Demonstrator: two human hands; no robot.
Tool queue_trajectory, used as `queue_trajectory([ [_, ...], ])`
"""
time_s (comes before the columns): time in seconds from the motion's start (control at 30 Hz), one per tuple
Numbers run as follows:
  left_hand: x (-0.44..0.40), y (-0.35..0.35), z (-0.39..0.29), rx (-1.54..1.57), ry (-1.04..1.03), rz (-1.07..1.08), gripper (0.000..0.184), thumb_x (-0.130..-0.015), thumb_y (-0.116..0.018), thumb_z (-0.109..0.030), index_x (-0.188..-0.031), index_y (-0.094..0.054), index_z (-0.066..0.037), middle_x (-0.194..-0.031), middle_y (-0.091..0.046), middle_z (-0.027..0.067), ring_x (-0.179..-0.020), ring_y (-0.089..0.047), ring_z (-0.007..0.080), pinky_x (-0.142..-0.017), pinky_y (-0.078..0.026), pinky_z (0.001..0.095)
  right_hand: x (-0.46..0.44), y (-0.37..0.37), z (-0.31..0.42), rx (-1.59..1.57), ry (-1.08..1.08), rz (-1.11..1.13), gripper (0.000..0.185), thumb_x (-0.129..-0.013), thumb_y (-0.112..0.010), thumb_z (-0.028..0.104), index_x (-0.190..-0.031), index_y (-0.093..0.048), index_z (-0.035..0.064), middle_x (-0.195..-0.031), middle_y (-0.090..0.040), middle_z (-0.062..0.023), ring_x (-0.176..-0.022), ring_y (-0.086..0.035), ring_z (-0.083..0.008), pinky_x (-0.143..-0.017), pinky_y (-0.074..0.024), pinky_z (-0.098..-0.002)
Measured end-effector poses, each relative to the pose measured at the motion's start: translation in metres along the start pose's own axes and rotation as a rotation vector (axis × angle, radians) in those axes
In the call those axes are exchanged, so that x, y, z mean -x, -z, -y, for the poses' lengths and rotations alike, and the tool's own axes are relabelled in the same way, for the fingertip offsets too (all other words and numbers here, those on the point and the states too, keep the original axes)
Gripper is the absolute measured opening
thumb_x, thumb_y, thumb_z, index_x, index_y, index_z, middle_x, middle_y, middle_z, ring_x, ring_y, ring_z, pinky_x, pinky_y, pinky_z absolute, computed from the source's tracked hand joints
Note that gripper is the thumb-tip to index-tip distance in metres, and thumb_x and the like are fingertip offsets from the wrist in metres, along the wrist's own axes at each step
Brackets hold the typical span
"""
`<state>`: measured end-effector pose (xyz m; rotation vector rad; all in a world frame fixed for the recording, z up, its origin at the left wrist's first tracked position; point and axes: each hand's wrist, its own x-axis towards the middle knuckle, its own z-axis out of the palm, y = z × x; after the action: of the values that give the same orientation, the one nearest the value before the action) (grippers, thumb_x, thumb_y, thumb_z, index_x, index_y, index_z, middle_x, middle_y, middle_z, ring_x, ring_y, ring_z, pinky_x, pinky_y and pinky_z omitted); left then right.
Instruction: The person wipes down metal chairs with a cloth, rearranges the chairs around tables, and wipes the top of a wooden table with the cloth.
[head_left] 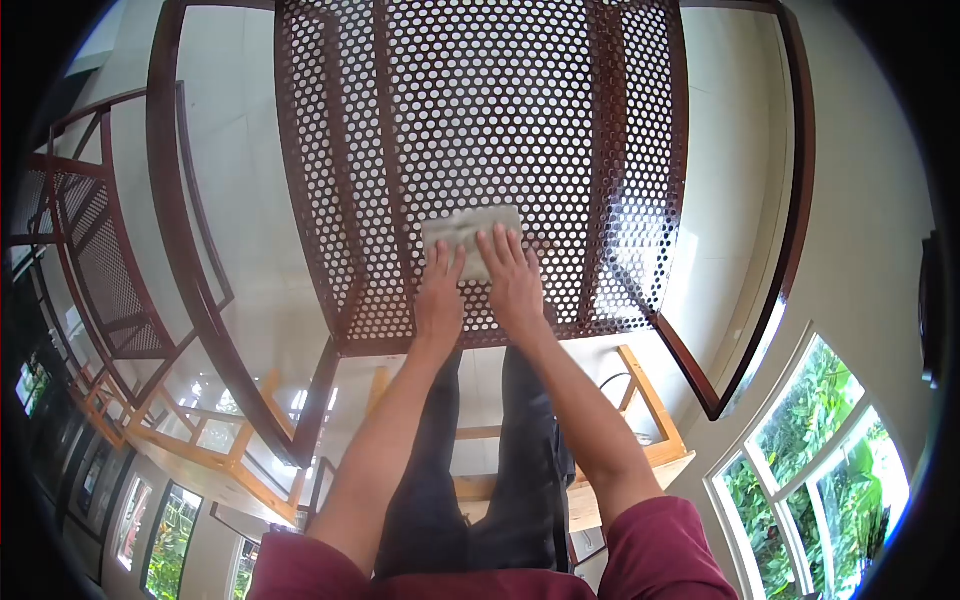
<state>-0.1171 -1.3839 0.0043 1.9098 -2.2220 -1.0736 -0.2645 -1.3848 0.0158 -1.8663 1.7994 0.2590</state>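
Note:
A pale grey-beige folded cloth (pixel 449 229) lies on the dark brown perforated metal seat (pixel 490 120) of a bench or chair, close to its near edge. My left hand (pixel 440 300) rests on the cloth's lower left part with the fingers stretched forward. Beside it, my right hand (pixel 516 288) lies flat over the cloth's right half, fingers extended and slightly apart. Both palms face down, and the hands are close together. What lies under the fingertips is hidden.
Brown metal armrest frames (pixel 800 200) flank the seat. Another perforated metal chair (pixel 105 260) stands at the left, near a light wooden table (pixel 215 455). More light wooden furniture (pixel 655 410) is close by my legs. A white-framed window (pixel 815 470) is at the lower right.

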Motion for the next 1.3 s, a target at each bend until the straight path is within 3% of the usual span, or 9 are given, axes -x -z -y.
queue_trajectory([
  [0.37, 0.148, -0.035, -0.008, 0.105, 0.266, 0.267, 0.07, -0.079, -0.045, 0.012, -0.142, -0.048, -0.019, -0.152, -0.037, 0.0136, -0.141, -0.034, 0.0302, -0.107, -0.042, 0.0367, 0.141, -0.059, 0.014, -0.224, -0.021, 0.219, 0.073, -0.083, -0.047, 0.001, -0.152, -0.028, 0.0173, -0.157, -0.028, -0.013, -0.144, -0.029, -0.0316, -0.111, -0.032, -0.0485],
  [0.67, 0.173, -0.014, -0.001, 0.401, 0.338, 0.58, 0.041, -0.084, -0.048, 0.001, -0.118, -0.067, -0.014, -0.123, -0.061, 0.0192, -0.117, -0.055, 0.0368, -0.1, -0.045, 0.0416, 0.194, -0.058, 0.001, -0.609, -0.166, 0.573, 0.059, -0.08, -0.046, 0.003, -0.139, -0.049, 0.0112, -0.134, -0.053, -0.0224, -0.122, -0.053, -0.0381, -0.096, -0.0464, -0.0492],
  [0.83, 0.119, 0.007, -0.021, 0.341, 0.33, 0.819, 0.035, -0.081, -0.054, -0.007, -0.113, -0.069, -0.009, -0.112, -0.065, 0.0213, -0.107, -0.06, 0.0374, -0.096, -0.047, 0.0418, 0.137, -0.021, -0.036, -0.683, -0.05, 0.94, 0.048, -0.082, -0.046, 0.01, -0.128, -0.059, 0.0058, -0.117, -0.063, -0.0242, -0.108, -0.062, -0.0387, -0.096, -0.0477, -0.0468],
  [0.93, 0.05, 0.007, -0.02, 0.342, 0.214, 0.859, 0.038, -0.073, -0.057, -0.009, -0.11, -0.069, -0.008, -0.107, -0.067, 0.0199, -0.098, -0.065, 0.0342, -0.087, -0.05, 0.0385, 0.07, -0.022, -0.079, -0.628, 0.229, 0.834, 0.041, -0.083, -0.044, 0.013, -0.116, -0.068, 0.0106, -0.104, -0.068, -0.0238, -0.099, -0.065, -0.0388, -0.09, -0.0509, -0.0471],
  [1.0, -0.026, 0.038, -0.049, 0.285, 0.148, 0.827, 0.044, -0.071, -0.061, -0.011, -0.114, -0.065, -0.008, -0.101, -0.07, 0.0184, -0.092, -0.067, 0.0326, -0.081, -0.052, 0.0383, -0.018, 0.036, -0.096, -0.323, 0.319, 1.024, 0.033, -0.084, -0.045, 0.013, -0.104, -0.071, 0.0057, -0.102, -0.069, -0.023, -0.095, -0.067, -0.0381, -0.086, -0.052, -0.0461],
  [1.1, -0.155, 0.098, -0.099, 0.169, 0.207, 0.967, 0.039, -0.079, -0.065, -0.028, -0.109, -0.063, -0.003, -0.095, -0.068, 0.0219, -0.089, -0.067, 0.0327, -0.082, -0.051, 0.0437, -0.134, 0.148, -0.116, -0.246, 0.262, 0.883, 0.036, -0.087, -0.042, 0.01, -0.111, -0.069, 0.0086, -0.104, -0.07, -0.0199, -0.097, -0.068, -0.0341, -0.088, -0.0509, -0.0475],
  [1.17, -0.225, 0.132, -0.138, -0.047, 0.255, 0.511, 0.029, -0.089, -0.059, -0.02, -0.098, -0.058, 0.008, -0.085, -0.064, 0.0213, -0.08, -0.067, 0.0301, -0.069, -0.053, 0.0412, -0.198, 0.194, -0.136, -0.204, 0.25, 0.62, 0.038, -0.09, -0.041, 0.011, -0.119, -0.066, 0.0137, -0.1, -0.07, -0.0149, -0.095, -0.069, -0.0264, -0.088, -0.0528, -0.0443],
  [1.23, -0.302, 0.144, -0.146, 0.01, 0.266, 0.246, 0.018, -0.087, -0.055, -0.004, -0.102, -0.062, 0.002, -0.115, -0.062, 0.0221, -0.098, -0.065, 0.0346, -0.085, -0.052, 0.0451, -0.246, 0.264, -0.128, -0.17, -0.055, 0.47, 0.038, -0.089, -0.042, 0.01, -0.12, -0.064, 0.0123, -0.109, -0.067, -0.0147, -0.104, -0.066, -0.0266, -0.089, -0.0525, -0.0428],
  [1.3, -0.368, 0.122, -0.123, -0.173, -0.264, -0.2, 0.034, -0.088, -0.05, -0.005, -0.121, -0.059, -0.004, -0.123, -0.059, 0.02, -0.111, -0.059, 0.0349, -0.089, -0.051, 0.0456, -0.311, 0.226, -0.17, -0.093, 0.223, -0.16, 0.047, -0.087, -0.041, 0.006, -0.133, -0.052, 0.0117, -0.13, -0.056, -0.0182, -0.12, -0.056, -0.0303, -0.097, -0.0478, -0.0413],
])
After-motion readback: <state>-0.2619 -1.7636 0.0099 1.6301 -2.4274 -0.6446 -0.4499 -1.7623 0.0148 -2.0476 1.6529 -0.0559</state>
